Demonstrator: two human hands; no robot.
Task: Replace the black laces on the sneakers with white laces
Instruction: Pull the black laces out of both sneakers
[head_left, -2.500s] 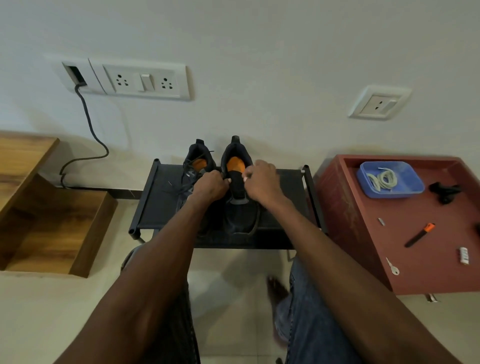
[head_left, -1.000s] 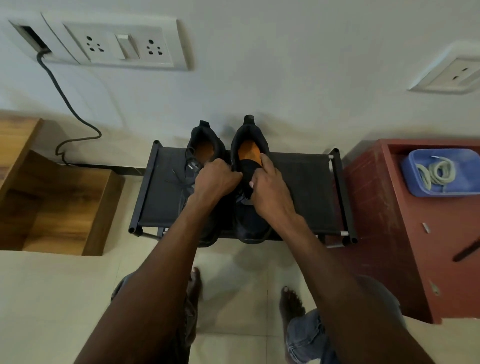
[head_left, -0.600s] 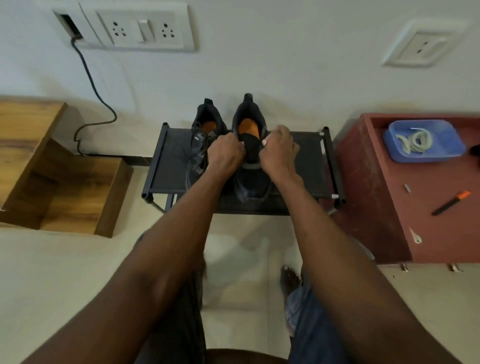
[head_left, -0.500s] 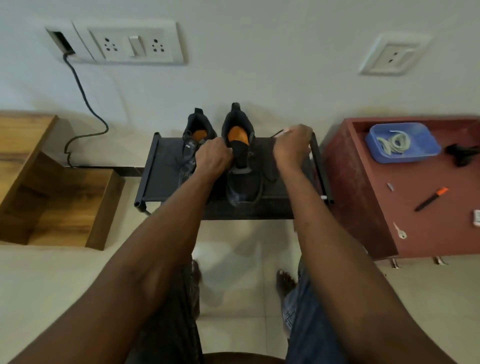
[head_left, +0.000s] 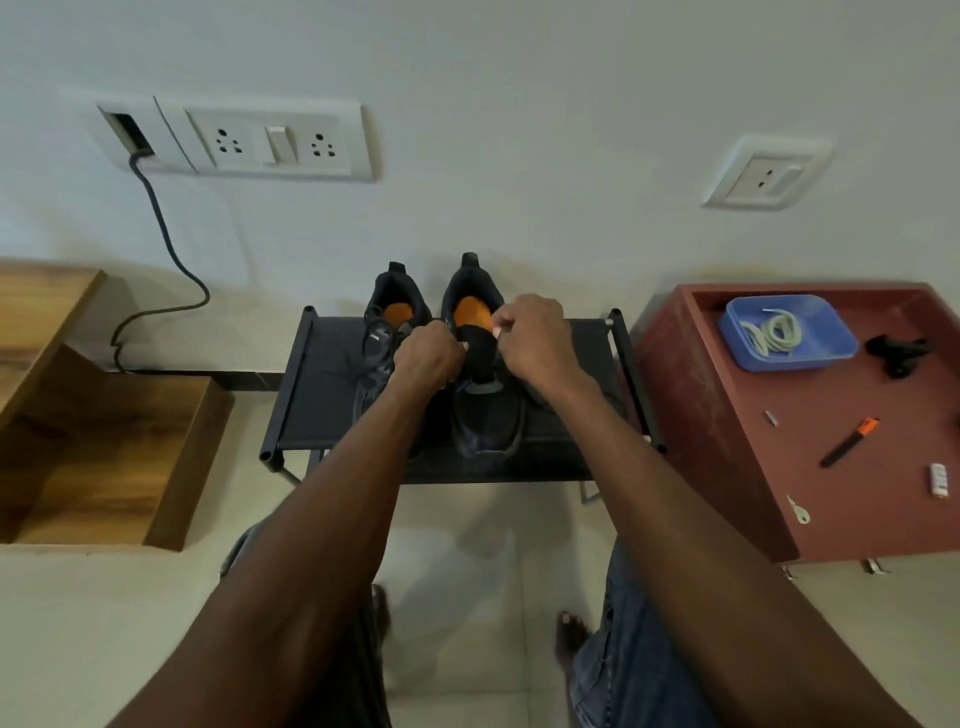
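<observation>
Against the wall, both hands (head_left: 431, 353) (head_left: 530, 338) pinch at the right sneaker's (head_left: 483, 405) collar, unlacing; white laces (head_left: 774, 332) wait unused in the far-right tray (head_left: 831, 332).

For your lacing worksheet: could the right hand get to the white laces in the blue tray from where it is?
Probably yes: the white laces lie uncovered in the open blue tray, with nothing between them and the right hand.
</observation>
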